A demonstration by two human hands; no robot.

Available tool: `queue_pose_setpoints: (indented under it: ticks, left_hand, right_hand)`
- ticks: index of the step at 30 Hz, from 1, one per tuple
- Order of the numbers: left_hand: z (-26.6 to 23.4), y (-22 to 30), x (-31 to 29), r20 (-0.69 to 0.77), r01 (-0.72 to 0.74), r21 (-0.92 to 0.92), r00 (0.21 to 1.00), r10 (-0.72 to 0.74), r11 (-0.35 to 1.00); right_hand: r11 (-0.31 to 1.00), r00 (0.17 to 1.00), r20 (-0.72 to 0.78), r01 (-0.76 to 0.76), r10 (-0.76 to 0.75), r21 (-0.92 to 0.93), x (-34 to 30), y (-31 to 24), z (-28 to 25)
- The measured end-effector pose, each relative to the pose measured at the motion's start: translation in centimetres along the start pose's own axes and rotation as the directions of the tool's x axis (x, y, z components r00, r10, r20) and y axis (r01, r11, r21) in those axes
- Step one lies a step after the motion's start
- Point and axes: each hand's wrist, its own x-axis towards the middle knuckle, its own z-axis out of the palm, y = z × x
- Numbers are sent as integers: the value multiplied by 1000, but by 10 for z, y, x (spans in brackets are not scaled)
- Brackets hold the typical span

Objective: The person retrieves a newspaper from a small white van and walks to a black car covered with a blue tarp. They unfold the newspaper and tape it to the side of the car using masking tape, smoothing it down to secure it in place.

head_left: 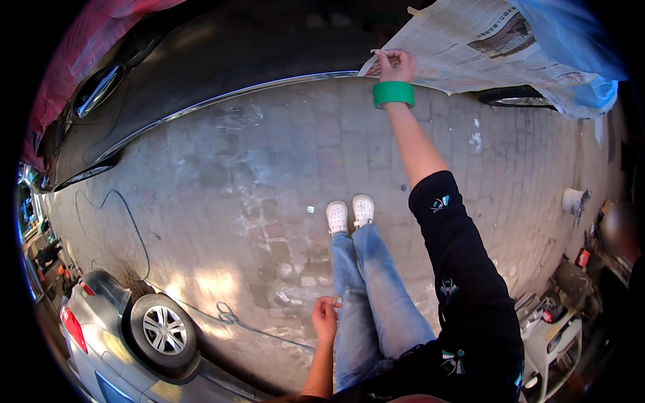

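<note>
My right hand [399,65] reaches far forward to the side of a dark car [269,40]. Its fingers pinch the near left corner of a newspaper sheet [457,60] that covers part of the car. A green tape roll [394,95] sits around my right wrist like a bracelet. Small bits of pale tape [412,11] show at the sheet's upper left edge. Low beside my left thigh, my left hand [325,316] has its fingers curled together; a small yellowish bit shows at the fingertips, too small to name.
Blue plastic film [571,40] hangs beyond the newspaper at the right. Red film [74,54] covers the car's far left part. A cable [144,248] snakes over the paved floor. Behind at left stands a silver car [121,342]; a white bucket [574,200] and loose parts lie right.
</note>
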Motion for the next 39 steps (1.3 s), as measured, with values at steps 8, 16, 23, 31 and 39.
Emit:
queue_pose_setpoints:
  ticks: [8, 16, 23, 31, 39]
  left_hand:
    - [-7, 21, 17, 32, 23, -38, 999, -21, 999]
    - [6, 31, 17, 105, 83, -50, 991, -78, 995]
    - [16, 40, 12, 173, 89, 13, 981, -90, 996]
    - [-4, 56, 11, 206, -28, 70, 978, 13, 997]
    - [4, 143, -46, 538, -452, 380, 818, 204, 807]
  right_hand:
    - [863, 982, 186, 67, 32, -501, 22, -1, -26]
    - [954, 912, 410, 122, 1, -273, 20, -9, -37]
    - [930, 843, 537, 204, -9, -305, 9, -18, -6]
    - [943, 605, 736, 298, -305, 146, -53, -84, -70]
    - [981, 276, 942, 24, -190, 191, -215, -250, -320]
